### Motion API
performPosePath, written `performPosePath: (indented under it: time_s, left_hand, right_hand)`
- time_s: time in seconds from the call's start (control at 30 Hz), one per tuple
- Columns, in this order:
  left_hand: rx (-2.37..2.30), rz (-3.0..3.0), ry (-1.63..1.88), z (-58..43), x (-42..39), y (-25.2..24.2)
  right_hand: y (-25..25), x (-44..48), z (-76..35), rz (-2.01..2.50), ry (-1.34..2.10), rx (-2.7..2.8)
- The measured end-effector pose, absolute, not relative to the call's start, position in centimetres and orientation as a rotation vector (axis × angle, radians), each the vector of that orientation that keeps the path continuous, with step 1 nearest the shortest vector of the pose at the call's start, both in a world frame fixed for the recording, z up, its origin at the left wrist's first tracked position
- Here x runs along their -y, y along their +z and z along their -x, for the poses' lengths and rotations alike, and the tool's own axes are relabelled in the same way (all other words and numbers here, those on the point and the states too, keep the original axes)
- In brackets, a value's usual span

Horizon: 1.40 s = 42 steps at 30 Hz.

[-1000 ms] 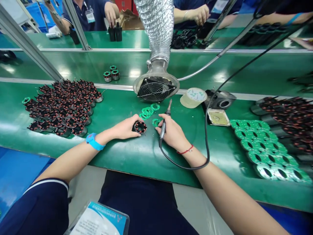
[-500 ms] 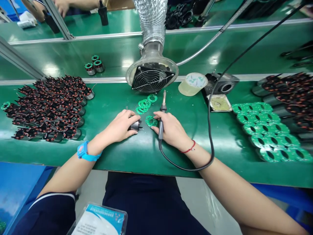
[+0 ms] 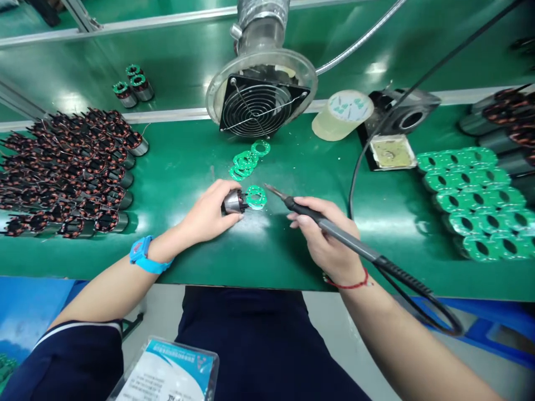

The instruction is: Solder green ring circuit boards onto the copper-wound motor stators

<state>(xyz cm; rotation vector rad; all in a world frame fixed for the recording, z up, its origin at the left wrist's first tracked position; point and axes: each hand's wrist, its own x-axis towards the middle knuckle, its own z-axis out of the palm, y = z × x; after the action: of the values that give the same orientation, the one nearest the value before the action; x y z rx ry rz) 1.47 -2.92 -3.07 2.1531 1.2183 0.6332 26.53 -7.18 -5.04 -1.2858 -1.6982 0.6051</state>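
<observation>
My left hand (image 3: 211, 213) is closed round a metal motor stator (image 3: 233, 203) that lies on its side on the green bench. At the stator's right end a green ring-shaped circuit board (image 3: 256, 197) stands against or very near its dark prongs. My right hand (image 3: 330, 234) grips a soldering iron (image 3: 346, 236) by its dark handle, and the tip points left, just short of the ring board. Behind them a few loose green ring boards (image 3: 244, 162) overlap on the bench.
A fume extractor fan (image 3: 257, 106) hangs above the work. Rows of wound stators (image 3: 83, 172) fill the left; stacked green boards (image 3: 480, 203) stand at right. A solder roll (image 3: 343, 115) and an iron stand with sponge tray (image 3: 393, 153) sit at the back.
My right hand has let go of the ring board, drawn right and turned the soldering iron from upright to pointing left. The ring board now sits closer to the stator. The view has tilted downward.
</observation>
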Motion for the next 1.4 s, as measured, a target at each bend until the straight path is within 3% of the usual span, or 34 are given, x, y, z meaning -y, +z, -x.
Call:
performPosePath:
  time_s: [0.17,0.4,1.4]
  left_hand:
    - [-1.261,-2.2,0.643,-1.32,2.81,-3.11]
    - [-1.288,-2.233,0.618,-1.51,2.86,-3.12]
    - [-1.339,-2.296,0.549,-1.58,2.73,-2.92]
  right_hand:
    - [-6.14,8.11,-26.23,1.287,0.892,1.435]
    - [-5.79,7.75,-25.9,1.296,1.001,1.372]
    - [-5.82,7.8,-25.67,1.286,0.996,1.326]
